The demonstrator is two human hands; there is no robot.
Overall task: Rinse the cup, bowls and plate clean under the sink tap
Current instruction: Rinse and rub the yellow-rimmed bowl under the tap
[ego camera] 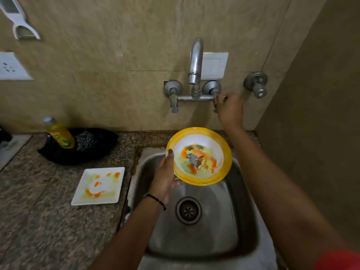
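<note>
My left hand (165, 179) grips the left rim of a yellow-rimmed bowl (202, 151) with a picture and orange smears inside, holding it tilted over the steel sink (243, 221), below the tap spout (195, 61). My right hand (229, 110) is raised to the wall, its fingers curled round the tap's right handle (215, 103). No water is visibly running. A square white plate (98, 186) smeared with orange and green lies on the granite counter (39, 221) left of the sink. No cup is in view.
A yellow dish-soap bottle (59, 133) and a steel scrubber (86, 140) sit in a black holder (64, 155) at the back of the counter. A second valve (257, 84) juts from the wall at right. The sink drain (188, 210) lies open.
</note>
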